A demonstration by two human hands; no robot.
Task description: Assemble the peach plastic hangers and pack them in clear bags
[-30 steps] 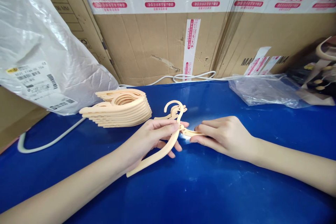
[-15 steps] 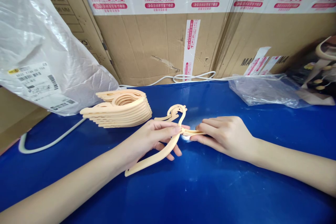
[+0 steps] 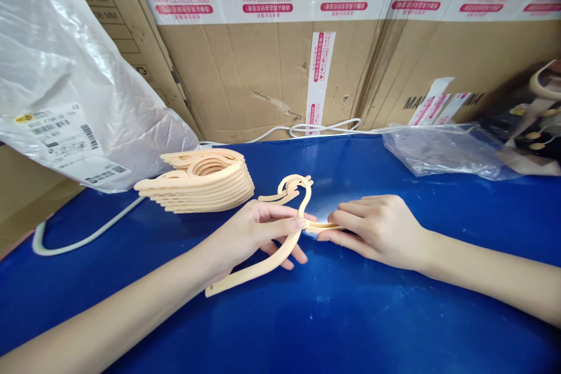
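A beige plastic folding hanger (image 3: 268, 266) is held between both hands above the blue tabletop. My left hand (image 3: 258, 228) pinches it near its central joint with thumb and forefinger, the other fingers spread beneath. One long arm of the hanger slants toward me at the lower left, and its curved hook (image 3: 304, 193) points away from me. On the right, my right hand (image 3: 377, 228) is closed on a narrow beige piece that joins the same centre; its far end is hidden by the fingers. Beyond my left hand lies a stack of similar beige hangers (image 3: 210, 187).
Cardboard boxes (image 3: 245, 70) stand along the back of the blue table (image 3: 333, 327). A large plastic-wrapped package (image 3: 87, 82) leans at the left. A white cable (image 3: 92, 244) runs past it. At the back right lies a clear plastic bag (image 3: 442, 152) beside dark items.
The hanger has turned slightly, its lower left end shifting a little left and toward me. Both hands keep their grip with almost no movement.
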